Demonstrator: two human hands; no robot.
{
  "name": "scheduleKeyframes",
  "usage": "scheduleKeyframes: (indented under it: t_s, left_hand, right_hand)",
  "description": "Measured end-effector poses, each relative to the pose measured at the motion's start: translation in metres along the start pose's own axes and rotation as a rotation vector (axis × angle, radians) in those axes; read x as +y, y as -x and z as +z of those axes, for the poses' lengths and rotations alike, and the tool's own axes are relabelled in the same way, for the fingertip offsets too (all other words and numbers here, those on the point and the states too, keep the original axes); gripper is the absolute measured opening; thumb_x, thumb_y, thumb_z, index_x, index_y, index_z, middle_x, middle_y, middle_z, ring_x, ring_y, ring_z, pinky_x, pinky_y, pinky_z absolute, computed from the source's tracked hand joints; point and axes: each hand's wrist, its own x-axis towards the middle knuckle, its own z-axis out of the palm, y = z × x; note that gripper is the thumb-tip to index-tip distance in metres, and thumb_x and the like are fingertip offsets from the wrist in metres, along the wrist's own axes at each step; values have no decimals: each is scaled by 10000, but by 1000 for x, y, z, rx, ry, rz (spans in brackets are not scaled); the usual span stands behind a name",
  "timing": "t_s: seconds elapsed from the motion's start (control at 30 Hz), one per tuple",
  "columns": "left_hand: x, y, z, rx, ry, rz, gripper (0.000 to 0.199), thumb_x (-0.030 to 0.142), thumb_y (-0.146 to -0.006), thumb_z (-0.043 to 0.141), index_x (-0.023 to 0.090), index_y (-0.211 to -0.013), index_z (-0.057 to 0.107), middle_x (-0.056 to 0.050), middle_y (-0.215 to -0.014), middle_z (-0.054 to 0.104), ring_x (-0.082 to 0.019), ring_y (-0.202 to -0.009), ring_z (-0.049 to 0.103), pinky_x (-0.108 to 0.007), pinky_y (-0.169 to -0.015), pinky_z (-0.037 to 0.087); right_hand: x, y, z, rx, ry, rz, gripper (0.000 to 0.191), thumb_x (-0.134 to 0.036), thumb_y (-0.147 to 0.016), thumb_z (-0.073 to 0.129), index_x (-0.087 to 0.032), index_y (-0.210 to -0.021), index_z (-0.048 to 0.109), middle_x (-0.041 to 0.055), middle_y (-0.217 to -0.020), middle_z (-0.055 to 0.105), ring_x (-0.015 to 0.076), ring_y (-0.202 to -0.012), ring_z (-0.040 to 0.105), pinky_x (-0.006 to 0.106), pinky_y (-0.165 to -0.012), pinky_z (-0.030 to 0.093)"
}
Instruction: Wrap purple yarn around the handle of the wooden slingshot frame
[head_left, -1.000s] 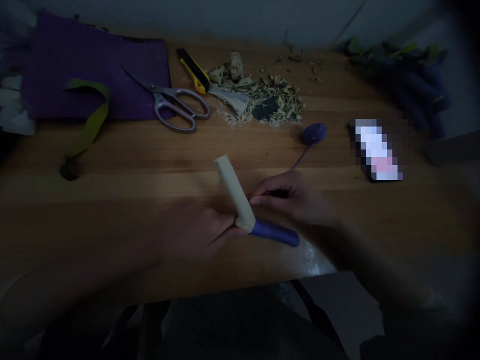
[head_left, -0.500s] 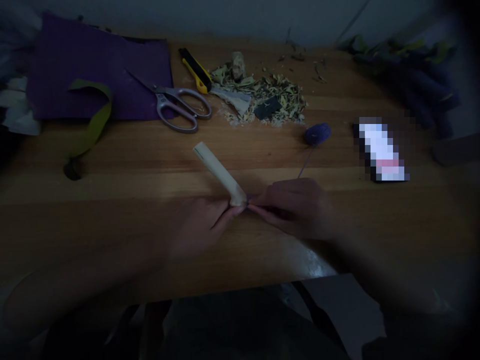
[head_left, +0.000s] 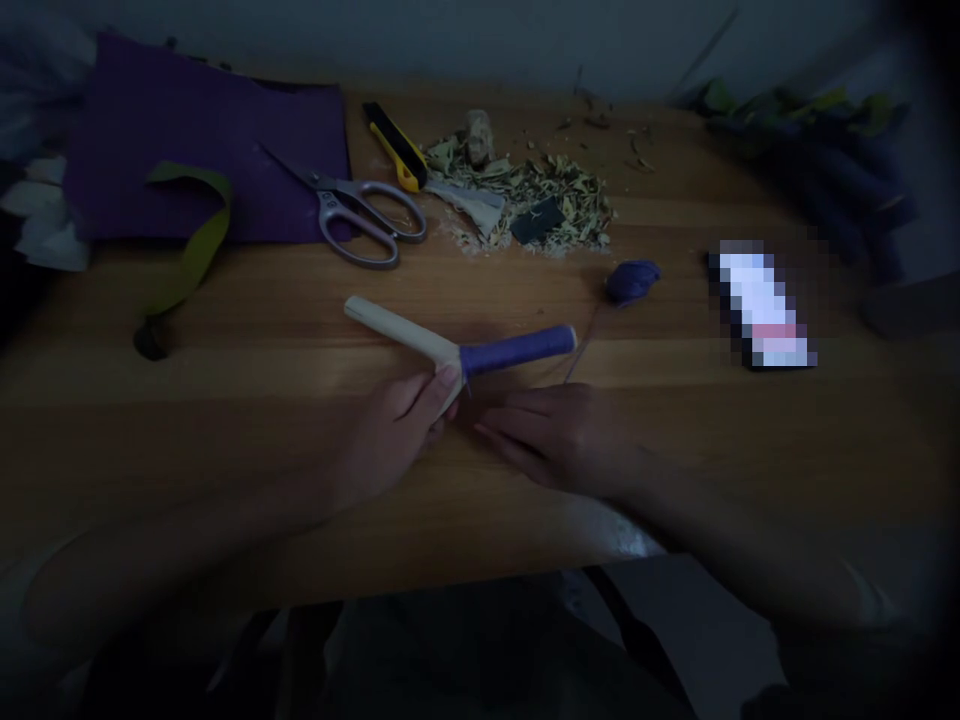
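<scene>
A forked, Y-shaped peeled stick (head_left: 397, 326) is gripped at its junction and stem by my left hand (head_left: 394, 435), thumb on top. Its left prong is bare pale wood. Purple thread is wound tightly round the right prong (head_left: 517, 348), leaving only the pale tip bare, and a short bit hangs near the fork. Just right of the stem, my right hand (head_left: 566, 440) is closed in a pinch, apart from the stick. A purple strand (head_left: 581, 352) runs down to it from a small ball of thread (head_left: 632, 283) lying on the table.
Grey scissors (head_left: 360, 220) lie partly on a purple sheet (head_left: 210, 150), with an olive strap (head_left: 195, 250) beside them. A yellow-black utility knife (head_left: 395, 148) touches a heap of shavings (head_left: 570, 195). At right are a phone (head_left: 765, 305) with a blurred screen and dark gloves (head_left: 832, 165).
The stick has turned in my left hand, so the thread-wound prong now shows pointing right. My right hand has come away from the fork, slightly lower.
</scene>
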Motion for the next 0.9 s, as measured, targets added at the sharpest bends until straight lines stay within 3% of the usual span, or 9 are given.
scheduleKeyframes:
  t_s: [0.17, 0.5, 0.67, 0.77, 0.9]
  left_hand:
    - [-4, 1, 3, 38, 81, 30, 414, 507, -846, 391, 186, -586, 432, 60, -467, 380, -72, -430, 349, -203, -412, 270]
    - [-3, -5, -1, -47, 320, -37, 483, 604, -784, 412, 190, -538, 381, 80, -382, 311, -30, -303, 242, -163, -293, 181]
    - [-4, -7, -5, 53, 420, 46, 516, 644, -766, 401, 197, -519, 331, 86, -352, 256, -24, -269, 209, -163, -280, 157]
    - [-7, -10, -7, 97, 457, 84, 532, 673, -762, 374, 201, -523, 323, 85, -355, 241, -28, -265, 215, -165, -279, 164]
    - [-13, -14, -9, 58, 484, 86, 534, 682, -767, 342, 202, -532, 322, 82, -361, 244, -29, -260, 226, -164, -277, 179]
  right_hand:
    - [-2, 0, 3, -49, -146, 57, 183, -191, -870, 455, -160, -852, 635, 20, -797, 684, 121, -691, 624, 223, -587, 454]
    - [-1, -5, 3, -184, -295, 279, 203, -220, -877, 453, -176, -943, 641, 48, -901, 667, 150, -762, 619, 251, -649, 467]
    - [10, -7, -5, -152, -192, 380, 228, -241, -892, 429, -173, -917, 645, 49, -832, 652, 173, -738, 606, 284, -635, 466]
    - [22, -6, -12, -83, -148, 438, 303, -115, -861, 402, -202, -1075, 598, 50, -955, 645, 199, -836, 609, 331, -731, 489]
    - [39, -6, -17, 73, -104, 467, 500, -32, -795, 404, -230, -1251, 459, 74, -1183, 538, 222, -1050, 545, 375, -875, 470]
